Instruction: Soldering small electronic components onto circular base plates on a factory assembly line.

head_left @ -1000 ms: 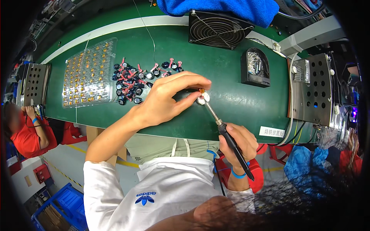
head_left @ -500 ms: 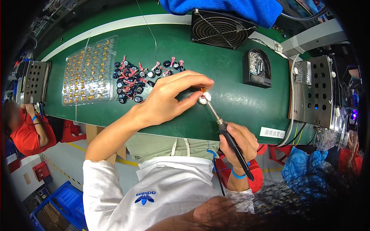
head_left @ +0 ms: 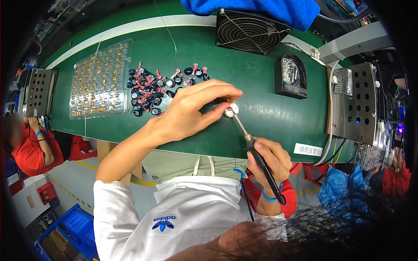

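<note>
My left hand (head_left: pixel 185 111) reaches over the green bench, its thumb and forefinger closed on a small amber-coloured part (head_left: pixel 230 100). Just below that part is a small white round piece (head_left: pixel 232 111); whether my fingers touch it too is hard to tell. My right hand (head_left: pixel 275 158) grips the black handle of a soldering iron (head_left: pixel 242 127). The iron slants up and left, and its tip meets the amber part and the white piece. To the left of my left hand lies a pile of small round dark components (head_left: pixel 146 91) with twisted red and black wires.
A clear plastic tray (head_left: pixel 129 52) with rows of amber parts lies at the left. Toward the back stand a black fan (head_left: pixel 250 32) and a blue cloth (head_left: pixel 278 11). A black bin (head_left: pixel 291 91) of metal bits and a perforated metal box (head_left: pixel 355 102) are at right.
The rear end of the soldering iron has shifted very slightly left with my right hand. My left hand and the amber part stay in place.
</note>
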A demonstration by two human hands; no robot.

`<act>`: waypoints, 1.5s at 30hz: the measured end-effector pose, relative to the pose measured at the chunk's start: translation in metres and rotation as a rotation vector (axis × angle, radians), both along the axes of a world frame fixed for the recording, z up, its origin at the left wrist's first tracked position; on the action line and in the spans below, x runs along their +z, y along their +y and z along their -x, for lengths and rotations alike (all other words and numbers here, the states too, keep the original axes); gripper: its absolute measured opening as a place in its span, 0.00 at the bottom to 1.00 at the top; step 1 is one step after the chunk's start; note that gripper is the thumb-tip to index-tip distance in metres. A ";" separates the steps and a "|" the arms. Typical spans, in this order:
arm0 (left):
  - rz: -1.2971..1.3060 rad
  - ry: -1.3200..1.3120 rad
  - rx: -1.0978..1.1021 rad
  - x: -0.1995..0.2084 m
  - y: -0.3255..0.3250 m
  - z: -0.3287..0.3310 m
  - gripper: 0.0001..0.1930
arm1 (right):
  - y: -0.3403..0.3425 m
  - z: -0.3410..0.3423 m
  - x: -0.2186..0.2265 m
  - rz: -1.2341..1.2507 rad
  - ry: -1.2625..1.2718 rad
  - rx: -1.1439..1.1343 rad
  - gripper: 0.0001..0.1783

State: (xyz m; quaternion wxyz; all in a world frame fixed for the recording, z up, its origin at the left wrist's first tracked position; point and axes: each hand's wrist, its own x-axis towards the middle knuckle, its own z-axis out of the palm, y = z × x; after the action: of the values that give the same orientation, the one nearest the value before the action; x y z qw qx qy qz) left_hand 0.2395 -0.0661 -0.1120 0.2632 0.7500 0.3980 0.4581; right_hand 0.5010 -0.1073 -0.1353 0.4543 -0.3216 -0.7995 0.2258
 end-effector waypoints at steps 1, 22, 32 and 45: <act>0.007 0.000 -0.004 0.000 0.000 0.000 0.18 | 0.000 0.000 0.001 0.001 -0.001 -0.002 0.22; 0.041 -0.031 -0.017 -0.002 0.001 0.000 0.20 | -0.002 0.000 0.000 0.009 -0.010 -0.009 0.23; 0.018 -0.008 -0.020 -0.002 0.002 0.001 0.19 | -0.003 -0.001 -0.002 -0.006 0.023 -0.037 0.22; -0.007 0.005 -0.027 0.000 0.001 0.001 0.20 | -0.001 0.000 -0.001 -0.020 -0.005 -0.022 0.22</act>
State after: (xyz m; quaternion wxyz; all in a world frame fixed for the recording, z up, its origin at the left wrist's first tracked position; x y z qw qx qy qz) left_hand 0.2382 -0.0655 -0.1117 0.2658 0.7574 0.3870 0.4538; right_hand 0.5006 -0.1087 -0.1363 0.4579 -0.3263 -0.7993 0.2121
